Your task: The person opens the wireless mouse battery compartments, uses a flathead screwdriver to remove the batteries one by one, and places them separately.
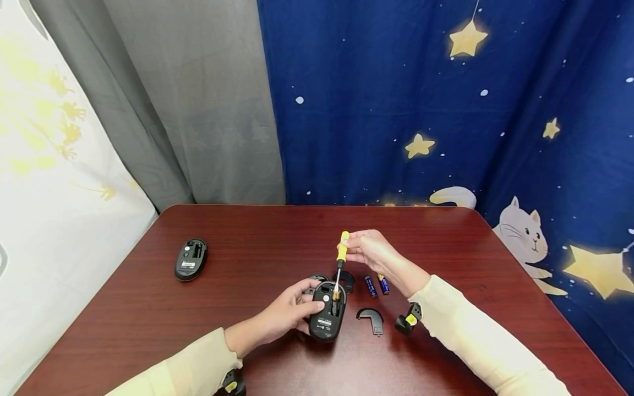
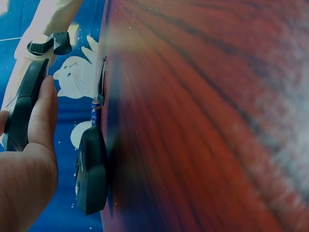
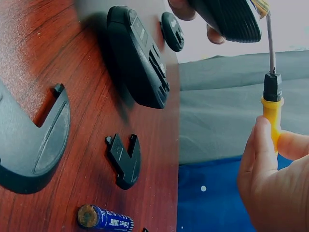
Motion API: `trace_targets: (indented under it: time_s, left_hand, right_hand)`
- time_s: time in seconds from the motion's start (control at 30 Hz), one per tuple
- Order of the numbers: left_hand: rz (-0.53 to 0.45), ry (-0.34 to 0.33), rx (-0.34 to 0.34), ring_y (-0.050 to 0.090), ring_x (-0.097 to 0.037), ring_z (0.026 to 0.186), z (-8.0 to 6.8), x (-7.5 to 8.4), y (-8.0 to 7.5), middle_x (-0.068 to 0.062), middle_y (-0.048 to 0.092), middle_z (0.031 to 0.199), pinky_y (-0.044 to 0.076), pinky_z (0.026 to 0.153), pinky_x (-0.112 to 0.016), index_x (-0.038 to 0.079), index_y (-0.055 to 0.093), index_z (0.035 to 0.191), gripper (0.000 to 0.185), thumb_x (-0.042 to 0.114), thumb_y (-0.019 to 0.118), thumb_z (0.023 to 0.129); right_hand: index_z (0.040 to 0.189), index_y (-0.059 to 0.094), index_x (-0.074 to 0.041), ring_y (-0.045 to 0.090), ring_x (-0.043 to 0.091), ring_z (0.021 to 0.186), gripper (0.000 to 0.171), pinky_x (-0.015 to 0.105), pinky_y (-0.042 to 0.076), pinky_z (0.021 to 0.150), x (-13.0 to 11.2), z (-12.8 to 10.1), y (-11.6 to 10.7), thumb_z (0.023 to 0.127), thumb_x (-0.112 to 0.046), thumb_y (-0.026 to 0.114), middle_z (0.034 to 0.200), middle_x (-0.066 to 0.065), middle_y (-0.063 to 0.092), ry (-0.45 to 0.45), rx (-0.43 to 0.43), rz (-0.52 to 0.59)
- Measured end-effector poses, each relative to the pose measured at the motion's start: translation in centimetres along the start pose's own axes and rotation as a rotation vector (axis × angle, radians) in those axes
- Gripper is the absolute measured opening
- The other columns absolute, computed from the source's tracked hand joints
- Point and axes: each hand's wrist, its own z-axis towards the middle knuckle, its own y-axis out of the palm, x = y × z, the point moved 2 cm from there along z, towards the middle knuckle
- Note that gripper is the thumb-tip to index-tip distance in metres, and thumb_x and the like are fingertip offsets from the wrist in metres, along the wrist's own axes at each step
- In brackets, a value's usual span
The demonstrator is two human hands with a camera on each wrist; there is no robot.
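Note:
My left hand (image 1: 292,311) grips a black computer mouse (image 1: 324,322) with its underside facing up and the battery slot uncovered. In the slot sits a battery (image 1: 336,296) with a gold-coloured end. My right hand (image 1: 372,250) pinches the yellow handle of a screwdriver (image 1: 343,250), whose shaft points down and whose tip is right at that battery's end. In the right wrist view, fingers and thumb close round the screwdriver's handle (image 3: 273,113) beside the held mouse (image 3: 227,19). In the left wrist view, the held mouse (image 2: 26,106) is raised off the table.
A second mouse (image 3: 137,58) lies underside up on the table, partly hidden behind the held one in the head view. A third mouse (image 1: 190,259) lies at far left. Two black battery covers (image 1: 372,320) and two blue batteries (image 1: 370,286) lie on the brown table (image 1: 238,242).

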Motion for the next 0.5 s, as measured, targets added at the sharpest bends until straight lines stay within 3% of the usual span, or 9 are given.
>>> trace_targets:
  time_s: [0.27,0.5]
  left_hand:
    - [-0.009,0.010,0.016,0.069,-0.026,0.082,0.0,0.4,-0.3,-0.018,0.066,0.101,0.059,0.065,-0.044,-0.004,0.040,0.128,0.039,0.005,0.056,0.094]
    - [-0.016,0.008,0.026,0.069,-0.026,0.082,0.0,0.4,-0.4,-0.018,0.066,0.102,0.058,0.066,-0.044,-0.004,0.040,0.129,0.038,0.006,0.055,0.095]
  right_hand:
    - [0.127,0.043,0.018,0.069,0.017,0.083,0.036,0.030,0.056,0.076,-0.6,-0.5,-0.1,0.096,0.004,0.051,0.095,0.015,0.067,-0.022,0.000,0.141]
    - [0.126,0.044,0.014,0.068,0.017,0.084,0.033,0.030,0.056,0.079,-1.6,-0.9,-0.5,0.097,0.003,0.051,0.093,0.014,0.068,-0.066,0.001,0.222]
